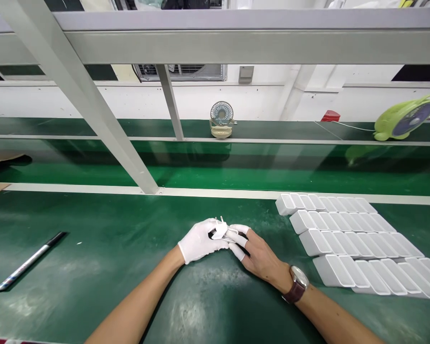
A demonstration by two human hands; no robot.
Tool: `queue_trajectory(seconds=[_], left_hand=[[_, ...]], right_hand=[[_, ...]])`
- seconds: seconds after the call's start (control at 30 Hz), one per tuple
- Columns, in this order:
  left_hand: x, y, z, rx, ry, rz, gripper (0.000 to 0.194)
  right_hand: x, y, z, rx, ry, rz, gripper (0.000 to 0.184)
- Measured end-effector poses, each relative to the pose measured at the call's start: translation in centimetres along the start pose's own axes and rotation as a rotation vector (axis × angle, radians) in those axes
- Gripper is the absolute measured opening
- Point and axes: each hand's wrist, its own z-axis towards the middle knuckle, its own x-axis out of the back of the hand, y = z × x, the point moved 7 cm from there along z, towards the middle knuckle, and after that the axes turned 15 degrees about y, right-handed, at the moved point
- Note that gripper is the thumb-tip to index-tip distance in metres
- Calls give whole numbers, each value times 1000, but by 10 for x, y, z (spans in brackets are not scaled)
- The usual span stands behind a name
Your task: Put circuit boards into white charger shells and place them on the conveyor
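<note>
My left hand (199,240) wears a white glove and is closed round a small white plug-like part (220,230) with metal prongs sticking up. My right hand (258,256) is bare apart from white finger cots, with a brown-strapped watch (296,283) on the wrist. Its fingertips pinch the same part from the right. Both hands rest low over the green table mat (103,258), near its middle.
Several rows of white rectangular boxes (351,241) lie to the right. A black and silver pen (30,261) lies at the left. Behind runs a green conveyor belt (236,167), with a slanted grey frame post (93,110), a small desk fan (221,119) and a green fan (404,117).
</note>
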Motion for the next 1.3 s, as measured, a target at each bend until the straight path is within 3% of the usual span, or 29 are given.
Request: queue_trajectory(seconds=[0.23, 0.47, 0.67, 0.77, 0.87, 0.93, 1.07, 1.17, 1.3], left_hand=[[0, -5, 0, -9, 18, -33, 31], [0, 1, 0, -24, 14, 32, 21], [1, 0, 1, -36, 12, 52, 21], [1, -1, 0, -2, 21, 83, 34], [1, 2, -3, -2, 79, 117, 87], [2, 6, -6, -59, 137, 165, 105], [1, 15, -13, -227, 214, 266, 90], [2, 18, -16, -315, 247, 266, 82], [3, 20, -17, -326, 253, 251, 79]], right_hand=[[-5, -3, 1, 37, -65, -78, 49], [3, 3, -3, 38, -17, -93, 49], [-2, 6, -6, 11, -57, 60, 43], [-1, 18, -2, -270, 40, 363, 33], [-4, 32, -3, -644, 175, 673, 29], [-10, 35, -5, -830, 190, 843, 31], [-25, 32, -14, -1153, 148, 1206, 31], [-27, 30, -17, -1204, 144, 1285, 31], [-29, 26, -18, -1210, 148, 1289, 30]])
